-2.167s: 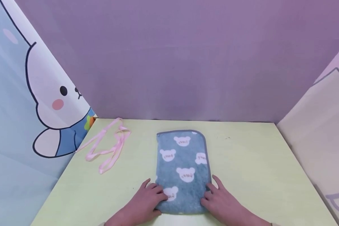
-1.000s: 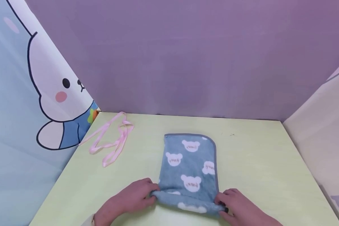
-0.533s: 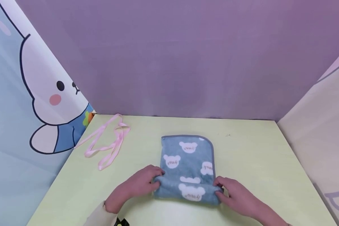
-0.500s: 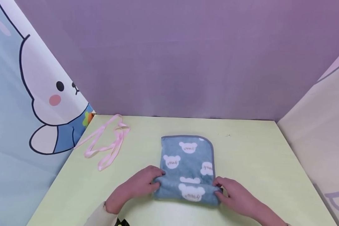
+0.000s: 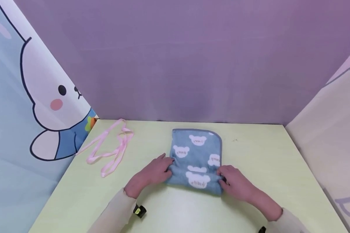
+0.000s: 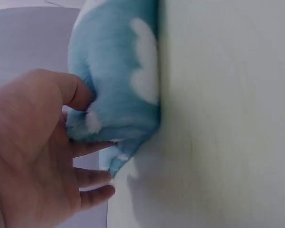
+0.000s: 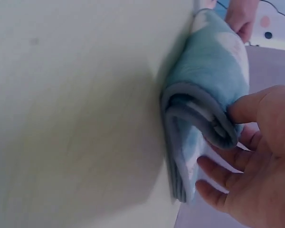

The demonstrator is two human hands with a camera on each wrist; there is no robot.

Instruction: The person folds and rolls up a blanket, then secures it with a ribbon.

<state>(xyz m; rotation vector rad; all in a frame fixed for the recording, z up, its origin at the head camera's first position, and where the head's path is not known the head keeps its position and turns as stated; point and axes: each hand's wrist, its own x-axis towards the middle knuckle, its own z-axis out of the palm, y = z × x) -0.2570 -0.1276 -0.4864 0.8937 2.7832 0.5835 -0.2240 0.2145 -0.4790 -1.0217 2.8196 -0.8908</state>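
A blue fleece blanket [image 5: 196, 155] with white bear faces and grey edging lies folded at the middle of the table. Its near end is turned over into a thick roll [image 5: 189, 181]. At the roll's left end, my left hand [image 5: 156, 170] pinches the fleece; the left wrist view has the thumb on top and the other fingers spread below. My right hand [image 5: 236, 183] pinches the right end, its thumb [image 7: 249, 107] on the outer side of the roll. Layers of grey edging [image 7: 187, 97] curl open toward the right wrist camera.
A loose pink ribbon [image 5: 123, 145] trails over the back left of the pale yellow table [image 5: 265, 155]. A purple backdrop [image 5: 180, 64] rises behind, with a cartoon rabbit panel [image 5: 58, 106] at left and a pale panel [image 5: 332, 136] at right.
The blanket lay flat at first; both hands have turned its near end up into a roll. Since half a second ago, hands and blanket have shifted away from me toward the back.
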